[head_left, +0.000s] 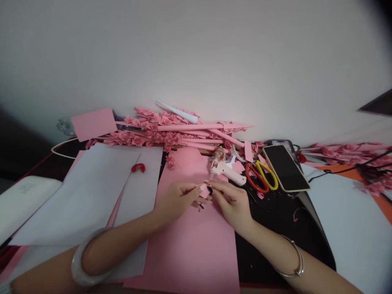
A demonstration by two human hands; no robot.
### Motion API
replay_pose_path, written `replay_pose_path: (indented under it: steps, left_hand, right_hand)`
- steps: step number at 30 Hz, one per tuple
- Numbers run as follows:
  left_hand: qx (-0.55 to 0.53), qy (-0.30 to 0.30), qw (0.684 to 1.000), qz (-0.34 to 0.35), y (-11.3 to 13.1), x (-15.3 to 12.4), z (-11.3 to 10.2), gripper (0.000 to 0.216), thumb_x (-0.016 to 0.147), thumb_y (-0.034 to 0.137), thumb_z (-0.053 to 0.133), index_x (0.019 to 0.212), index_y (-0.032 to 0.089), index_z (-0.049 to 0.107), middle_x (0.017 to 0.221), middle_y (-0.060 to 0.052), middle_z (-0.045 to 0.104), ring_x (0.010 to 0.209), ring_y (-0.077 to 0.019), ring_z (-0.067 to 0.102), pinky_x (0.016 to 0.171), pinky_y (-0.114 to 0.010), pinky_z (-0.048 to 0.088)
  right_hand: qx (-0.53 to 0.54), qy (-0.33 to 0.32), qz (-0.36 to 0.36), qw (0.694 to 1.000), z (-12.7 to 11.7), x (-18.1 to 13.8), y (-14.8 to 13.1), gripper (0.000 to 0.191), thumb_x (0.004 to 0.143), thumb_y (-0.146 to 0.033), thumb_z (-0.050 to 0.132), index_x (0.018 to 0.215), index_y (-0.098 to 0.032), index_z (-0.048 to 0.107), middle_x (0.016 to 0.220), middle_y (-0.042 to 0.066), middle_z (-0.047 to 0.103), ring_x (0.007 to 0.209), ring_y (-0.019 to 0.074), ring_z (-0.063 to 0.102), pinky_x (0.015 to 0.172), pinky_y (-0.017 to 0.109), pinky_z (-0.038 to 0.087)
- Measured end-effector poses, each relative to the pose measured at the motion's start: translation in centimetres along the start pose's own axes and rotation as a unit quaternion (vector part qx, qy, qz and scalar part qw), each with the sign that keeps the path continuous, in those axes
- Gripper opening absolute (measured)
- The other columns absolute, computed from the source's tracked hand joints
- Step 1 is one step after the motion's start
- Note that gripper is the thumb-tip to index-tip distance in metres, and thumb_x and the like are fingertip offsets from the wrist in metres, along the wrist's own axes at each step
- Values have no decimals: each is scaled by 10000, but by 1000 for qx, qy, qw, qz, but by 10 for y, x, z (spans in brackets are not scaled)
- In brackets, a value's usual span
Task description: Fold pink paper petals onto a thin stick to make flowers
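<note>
Between my two hands is a small piece of pink paper [204, 191], pinched by the fingertips of both. My left hand [179, 199] grips its left side with the thumb on top. On the other side, my right hand [233, 202] closes its thumb and fingers on the right part, hiding some of it. Under both hands lies a large pink sheet [196, 249]. Just beyond the fingertips a pale pink glue gun [225, 169] rests on its side. Scissors with red and yellow handles [259, 179] lie to the right of it.
Pink paper flower stems [171, 130] are piled along the wall. White sheets [82, 192] with a red curved object [138, 168] lie at left. A phone [286, 168] sits right of the scissors on a black mat [284, 228]. More white paper [346, 220] is farther right.
</note>
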State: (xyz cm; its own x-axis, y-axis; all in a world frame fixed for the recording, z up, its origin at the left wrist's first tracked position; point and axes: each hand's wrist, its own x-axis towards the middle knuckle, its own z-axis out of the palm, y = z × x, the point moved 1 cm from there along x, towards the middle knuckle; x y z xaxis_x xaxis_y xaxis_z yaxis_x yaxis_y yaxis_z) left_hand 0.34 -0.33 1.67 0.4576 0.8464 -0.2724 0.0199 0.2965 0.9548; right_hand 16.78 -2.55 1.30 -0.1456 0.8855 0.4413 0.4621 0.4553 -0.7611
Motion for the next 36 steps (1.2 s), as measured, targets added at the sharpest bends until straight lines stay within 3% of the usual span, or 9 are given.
replay_pose_path:
  steps: [8, 20, 23, 25, 27, 29, 32, 36]
  left_hand:
    - [-42, 9, 999, -25, -3, 2, -4, 304, 827, 386, 547, 694, 120, 610, 679, -41, 663, 731, -196, 698, 617, -277, 549]
    - [-49, 0, 998, -32, -1, 4, -5, 199, 787, 327, 618, 822, 134, 653, 804, -46, 700, 769, -165, 680, 641, -257, 536]
    - [-36, -17, 999, -19, -2, 4, -5, 204, 788, 329, 609, 835, 137, 657, 835, -54, 702, 781, -173, 681, 640, -262, 534]
    - [-15, -46, 999, -8, -3, 3, -4, 207, 795, 331, 595, 846, 140, 657, 844, -56, 706, 771, -166, 681, 634, -253, 532]
    - [10, -78, 997, -4, -6, 2, -3, 187, 803, 315, 581, 821, 144, 653, 814, -50, 710, 751, -155, 680, 621, -239, 529]
    - [27, -112, 993, -12, -7, 1, -1, 164, 803, 294, 575, 786, 146, 644, 777, -42, 712, 735, -153, 681, 609, -233, 527]
    - [37, -149, 988, -21, -8, -2, 1, 169, 809, 290, 567, 769, 142, 638, 741, -41, 714, 713, -164, 685, 603, -240, 522]
    - [44, -161, 986, -19, -4, -3, 1, 174, 819, 275, 557, 759, 138, 647, 715, -32, 705, 678, -154, 677, 613, -238, 512]
  right_hand:
    - [-60, -52, -128, 989, -3, 4, -3, 386, 842, -102, 512, 1198, -222, 600, 1144, 100, 665, 1015, 213, 639, 844, 379, 526]
    - [-95, -106, -125, 982, -5, 4, -3, 408, 867, -118, 451, 1263, -189, 521, 1272, 119, 577, 1140, 234, 553, 956, 438, 433]
    - [-63, -91, -91, 990, -5, 5, -2, 316, 895, -147, 417, 1170, -197, 564, 1156, 111, 635, 1053, 225, 589, 908, 413, 447]
    - [-40, -79, -46, 995, -5, 6, 0, 196, 897, -185, 434, 1028, -184, 579, 973, 92, 650, 881, 202, 603, 773, 350, 478]
    - [-20, -96, -8, 995, -5, 8, 2, 78, 883, -221, 470, 867, -181, 535, 760, 32, 573, 660, 150, 530, 594, 268, 438]
    - [0, -148, 5, 989, -5, 10, 3, 128, 874, -230, 482, 754, -191, 461, 632, -28, 446, 538, 110, 405, 494, 225, 344]
    - [36, -226, 8, 973, -5, 12, 4, 208, 894, -215, 434, 690, -194, 405, 581, -54, 363, 516, 95, 339, 482, 214, 289]
    - [58, -229, 21, 972, -4, 12, 5, 282, 921, -217, 384, 641, -194, 367, 556, -61, 339, 504, 88, 330, 489, 214, 281]
